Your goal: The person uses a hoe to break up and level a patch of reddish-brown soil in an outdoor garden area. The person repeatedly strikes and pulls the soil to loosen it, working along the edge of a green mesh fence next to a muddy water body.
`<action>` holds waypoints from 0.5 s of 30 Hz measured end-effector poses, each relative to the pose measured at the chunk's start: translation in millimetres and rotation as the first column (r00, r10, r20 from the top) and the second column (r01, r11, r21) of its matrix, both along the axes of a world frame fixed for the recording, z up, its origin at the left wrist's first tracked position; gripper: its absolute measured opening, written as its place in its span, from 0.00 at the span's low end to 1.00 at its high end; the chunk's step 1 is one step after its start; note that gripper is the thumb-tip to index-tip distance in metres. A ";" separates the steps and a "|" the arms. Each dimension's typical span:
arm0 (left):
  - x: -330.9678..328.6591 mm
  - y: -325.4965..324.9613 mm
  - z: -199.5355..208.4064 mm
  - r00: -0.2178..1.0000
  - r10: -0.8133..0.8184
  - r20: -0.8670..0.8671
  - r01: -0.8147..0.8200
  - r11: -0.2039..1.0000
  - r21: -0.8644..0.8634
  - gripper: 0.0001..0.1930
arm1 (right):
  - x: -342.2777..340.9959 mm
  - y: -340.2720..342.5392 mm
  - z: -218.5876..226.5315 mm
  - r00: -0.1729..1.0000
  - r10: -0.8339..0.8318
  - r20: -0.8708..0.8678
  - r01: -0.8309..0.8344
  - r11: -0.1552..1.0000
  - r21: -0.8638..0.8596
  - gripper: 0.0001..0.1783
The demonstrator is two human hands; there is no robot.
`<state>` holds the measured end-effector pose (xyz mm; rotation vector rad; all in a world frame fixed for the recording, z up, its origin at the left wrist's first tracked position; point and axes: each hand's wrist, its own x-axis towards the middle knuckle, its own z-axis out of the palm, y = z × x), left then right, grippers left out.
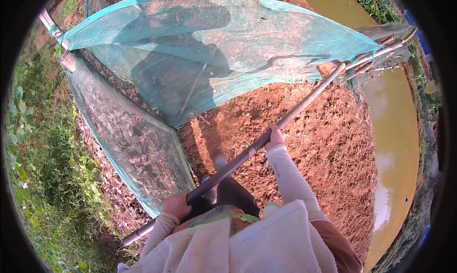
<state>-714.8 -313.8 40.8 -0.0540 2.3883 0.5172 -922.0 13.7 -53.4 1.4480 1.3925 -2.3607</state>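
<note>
Both hands are wrapped round the long handle of a hoe (233,164), which slants from the lower left up to the far right. My left hand (176,205) grips it low, close to its butt end. Farther up the shaft, my right hand (274,136) is closed on it. The hoe's earth-coloured head (329,69) is at the far right, against the lower edge of the green net (266,40); its exact shape is hard to make out. Under the handle lies reddish, clumpy soil (328,144).
A second net panel (138,140) runs along the left, over dry leaves. Posts (67,61) hold the netting at the far left, and poles (381,52) meet at the far right. Murky water (395,130) borders the soil on the right. Green plants (43,168) grow at left.
</note>
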 end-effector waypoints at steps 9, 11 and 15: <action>25.7 -40.8 40.9 0.960 0.074 0.269 -0.052 0.995 -0.086 0.12 | 61.7 -70.3 -136.3 0.978 -0.071 0.197 0.091 0.992 -0.093 0.12; 73.6 -84.7 53.4 0.983 0.099 0.158 -0.071 0.982 -0.175 0.09 | 93.6 -122.8 -77.3 0.943 0.225 0.247 -0.198 0.972 -0.128 0.11; 87.4 -96.8 36.4 0.975 0.099 0.200 -0.058 0.978 -0.201 0.13 | 117.0 -126.8 -92.2 0.895 0.149 0.420 -0.111 0.987 -0.113 0.09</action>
